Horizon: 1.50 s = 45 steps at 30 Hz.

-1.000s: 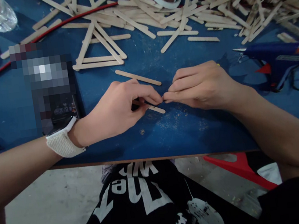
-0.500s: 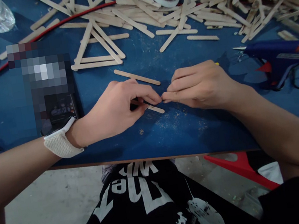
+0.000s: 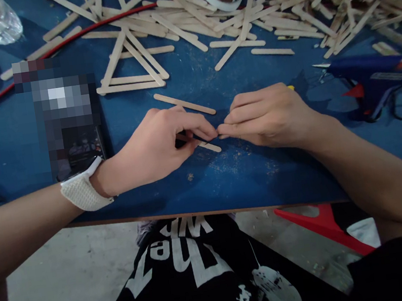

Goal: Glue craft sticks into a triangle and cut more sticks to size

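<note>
At centre of the blue tabletop (image 3: 228, 186), left hand (image 3: 155, 144) and right hand (image 3: 271, 115) meet fingertip to fingertip, both closed in a pinch on one wooden stick (image 3: 205, 145). Its long axis runs left-far to right-near — mostly hidden under the left hand, its free end showing just near the pinch. A loose stick (image 3: 184, 104) lies just beyond; a glue gun (image 3: 374, 79) rests well right.
</note>
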{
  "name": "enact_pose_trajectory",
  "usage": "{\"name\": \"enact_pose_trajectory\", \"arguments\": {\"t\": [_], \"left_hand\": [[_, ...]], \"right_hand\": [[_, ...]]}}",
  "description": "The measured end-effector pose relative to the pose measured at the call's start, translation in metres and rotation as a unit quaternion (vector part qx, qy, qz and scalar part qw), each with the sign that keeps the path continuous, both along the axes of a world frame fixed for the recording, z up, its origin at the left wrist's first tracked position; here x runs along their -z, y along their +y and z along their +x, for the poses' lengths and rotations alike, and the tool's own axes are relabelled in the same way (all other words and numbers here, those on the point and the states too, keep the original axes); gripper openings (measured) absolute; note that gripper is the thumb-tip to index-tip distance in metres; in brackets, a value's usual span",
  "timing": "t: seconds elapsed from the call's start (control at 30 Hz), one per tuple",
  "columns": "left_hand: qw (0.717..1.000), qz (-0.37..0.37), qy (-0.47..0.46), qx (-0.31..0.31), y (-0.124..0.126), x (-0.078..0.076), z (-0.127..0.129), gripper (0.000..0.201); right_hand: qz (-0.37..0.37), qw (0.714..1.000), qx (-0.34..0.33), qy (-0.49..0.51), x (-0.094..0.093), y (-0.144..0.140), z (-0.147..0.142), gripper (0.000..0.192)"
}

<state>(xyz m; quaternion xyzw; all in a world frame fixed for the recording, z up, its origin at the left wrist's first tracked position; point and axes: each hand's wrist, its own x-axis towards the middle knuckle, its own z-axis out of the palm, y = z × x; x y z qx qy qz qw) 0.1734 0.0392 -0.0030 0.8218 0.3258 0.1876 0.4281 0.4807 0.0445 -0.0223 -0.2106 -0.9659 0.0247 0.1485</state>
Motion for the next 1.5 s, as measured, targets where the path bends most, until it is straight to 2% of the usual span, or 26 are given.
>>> {"name": "enact_pose_trajectory", "arguments": {"t": [0.13, 0.33, 0.43, 0.53, 0.63, 0.8, 0.97, 1.13, 1.23, 1.37, 1.5], "left_hand": [[1.000, 0.002, 0.003, 0.003, 0.000, -0.001, 0.000, 0.042], [0.999, 0.026, -0.022, 0.000, -0.001, 0.005, -0.001, 0.041], [0.999, 0.016, -0.029, -0.012, -0.001, 0.009, -0.002, 0.044], [0.999, 0.008, -0.026, -0.030, -0.002, 0.011, -0.002, 0.046], [0.999, 0.012, -0.024, -0.035, -0.003, 0.010, -0.002, 0.047], [0.999, 0.022, -0.014, -0.036, -0.004, 0.008, -0.002, 0.040], [0.998, 0.033, -0.019, -0.041, -0.006, 0.008, -0.003, 0.035], [0.997, 0.076, -0.003, -0.026, -0.008, 0.012, -0.006, 0.032], [0.995, 0.101, -0.001, -0.025, -0.009, 0.014, -0.007, 0.028], [0.991, 0.132, 0.004, -0.025, -0.009, 0.016, -0.007, 0.023], [0.981, 0.190, 0.010, -0.027, -0.010, 0.019, -0.006, 0.021]], "right_hand": [[0.032, 0.999, -0.015, 0.024, 0.000, -0.001, -0.004, 0.017], [0.059, 0.995, -0.071, 0.043, -0.006, -0.019, -0.029, 0.024], [0.029, 0.998, -0.048, 0.031, -0.009, -0.020, -0.022, 0.013], [-0.016, 0.999, -0.037, 0.033, -0.009, -0.013, -0.006, 0.016], [-0.027, 0.998, -0.027, 0.046, -0.007, -0.005, 0.005, 0.016], [-0.003, 0.999, 0.021, 0.039, -0.010, -0.002, 0.014, 0.013], [0.037, 0.992, 0.113, 0.046, -0.018, 0.006, 0.035, 0.011], [0.044, 0.982, 0.181, 0.016, -0.010, 0.019, 0.053, 0.014], [0.072, 0.974, 0.207, 0.051, -0.002, 0.019, 0.052, 0.023], [0.104, 0.962, 0.231, 0.102, 0.001, 0.013, 0.035, 0.018], [0.057, 0.957, 0.232, 0.163, -0.003, 0.004, 0.015, 0.055]]}}
